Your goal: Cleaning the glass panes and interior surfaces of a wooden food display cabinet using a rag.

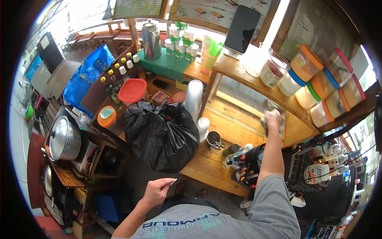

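My right hand (273,119) reaches far forward into a wooden compartment, closed on a crumpled greyish-green cloth (272,105). The cloth lies against the compartment's wooden surface (234,113), near its right end. My left hand (157,192) is held low in front of my body, its fingers pinched together. A small white object (173,181) sticks out between the fingertips; it is too small to make out its kind. Beyond the left hand a large black plastic bag (161,137) sits full and bulging.
Jars and lidded tubs (306,63) line the shelf above my right hand, beside a dark tablet (242,28). Stacked plastic cups (193,97), scissors (217,145) and bottles (230,150) stand on the counter. At left are a metal pot (63,139) and a red-lidded tub (132,91).
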